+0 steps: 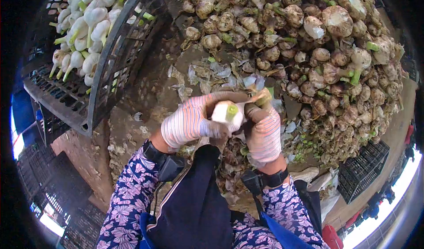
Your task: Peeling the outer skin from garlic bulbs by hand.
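A white garlic bulb [225, 116] with a short, cut green stem faces up between my gloved hands. My left hand [195, 118], in a striped knit glove, grips it from the left with fingers over the top and thumb below. On its right side, my right hand [263, 126] pinches a strip of dry outer skin [261, 96] that sticks up from the bulb. Part of the bulb's underside is hidden by the fingers. Loose papery garlic skins [212, 73] lie just beyond both hands.
A black plastic crate [109, 63] at the upper left holds several clean white garlic bulbs [94, 14]. Across the upper right rises a large heap of unpeeled, soil-stained garlic [318, 57]. Another black crate [362, 169] stands at the right, and stacked crates [49, 173] at the lower left.
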`<state>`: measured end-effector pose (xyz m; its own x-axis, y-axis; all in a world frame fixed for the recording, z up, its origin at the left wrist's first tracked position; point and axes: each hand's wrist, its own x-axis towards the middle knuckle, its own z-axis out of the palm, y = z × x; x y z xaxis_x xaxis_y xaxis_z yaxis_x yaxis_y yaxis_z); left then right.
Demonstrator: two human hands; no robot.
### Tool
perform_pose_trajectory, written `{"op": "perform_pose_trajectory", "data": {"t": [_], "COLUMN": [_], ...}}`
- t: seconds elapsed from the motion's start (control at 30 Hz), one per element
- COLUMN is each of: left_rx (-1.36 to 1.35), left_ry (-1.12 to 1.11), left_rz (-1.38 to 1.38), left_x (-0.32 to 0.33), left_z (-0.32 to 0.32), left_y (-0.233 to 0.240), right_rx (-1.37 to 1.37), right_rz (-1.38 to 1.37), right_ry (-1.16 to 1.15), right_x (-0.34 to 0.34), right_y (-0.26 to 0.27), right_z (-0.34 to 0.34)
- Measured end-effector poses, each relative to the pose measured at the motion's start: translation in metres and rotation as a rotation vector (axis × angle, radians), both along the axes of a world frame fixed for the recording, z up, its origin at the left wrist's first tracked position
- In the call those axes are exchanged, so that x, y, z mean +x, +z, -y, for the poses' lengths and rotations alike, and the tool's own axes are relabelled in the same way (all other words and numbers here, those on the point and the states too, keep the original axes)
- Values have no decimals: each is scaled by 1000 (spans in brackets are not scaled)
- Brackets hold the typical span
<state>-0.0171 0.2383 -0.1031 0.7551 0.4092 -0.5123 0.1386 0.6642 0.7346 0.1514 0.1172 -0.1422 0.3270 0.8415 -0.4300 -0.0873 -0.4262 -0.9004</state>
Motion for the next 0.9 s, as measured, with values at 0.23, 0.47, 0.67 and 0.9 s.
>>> {"op": "perform_pose_trajectory", "data": {"t": [0.23, 0.47, 0.67, 0.9], "left_rx": [100, 848, 708, 949], "left_ry": [-112, -195, -226, -454], "left_rz": [-57, -78, -313, -368], "left_x": [-8, 10, -7, 1], "left_z": [-3, 7, 3, -1], "left_y": [13, -14, -7, -8], "right_rx": [-327, 131, -45, 266], "right_rz": [422, -697, -92, 658], "right_ry": [331, -16, 43, 346], "right_x": [16, -2, -4, -3], "right_y": [-32, 28, 25, 27], "right_z": [3, 7, 6, 6]}}
